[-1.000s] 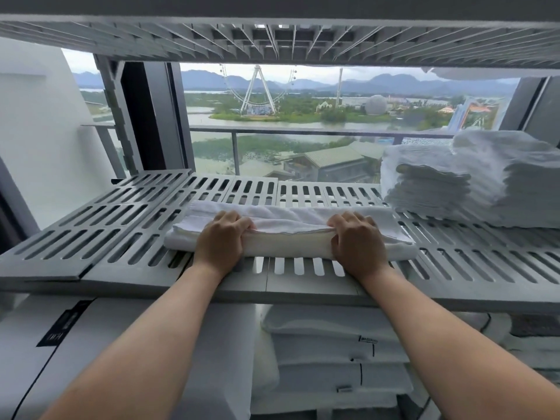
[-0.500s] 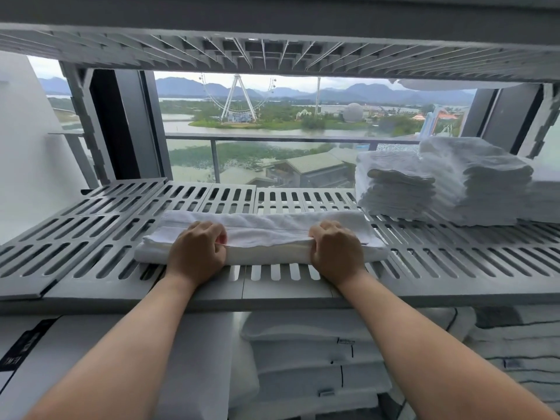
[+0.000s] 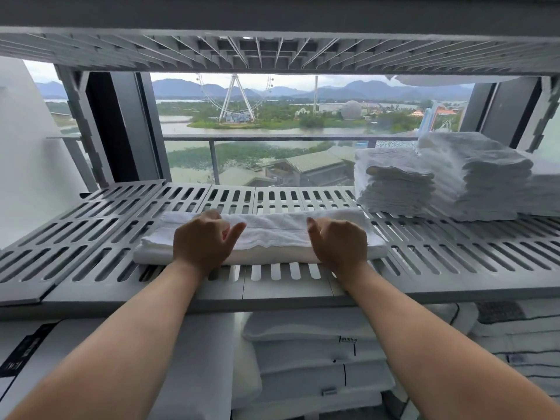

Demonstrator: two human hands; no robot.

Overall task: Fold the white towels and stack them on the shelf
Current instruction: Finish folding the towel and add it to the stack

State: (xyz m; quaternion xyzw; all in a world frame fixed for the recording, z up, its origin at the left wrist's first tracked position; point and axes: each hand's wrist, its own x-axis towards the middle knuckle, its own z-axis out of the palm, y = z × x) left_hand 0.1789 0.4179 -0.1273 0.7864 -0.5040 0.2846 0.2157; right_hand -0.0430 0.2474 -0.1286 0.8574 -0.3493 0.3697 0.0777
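Observation:
A folded white towel (image 3: pixel 272 234) lies lengthwise on the grey slatted shelf (image 3: pixel 454 256), near its front edge. My left hand (image 3: pixel 203 241) is over the towel's left part, fingers loosely curled and thumb pointing right, clear of the cloth. My right hand (image 3: pixel 338 242) sits over the towel's right part in the same way, thumb raised. No part of the towel is lifted. To the right on the same shelf stand stacks of folded white towels (image 3: pixel 439 180).
Another slatted shelf (image 3: pixel 272 53) hangs close above. Behind the shelf is a window with a balcony rail (image 3: pixel 272 137). Below the shelf lie white packaged pillows (image 3: pixel 318 359). A white wall (image 3: pixel 27 177) stands at the left.
Both hands gripped the towel's near edge before; now their thumbs have come off and the hands have loosened. The view has shifted left and down slightly.

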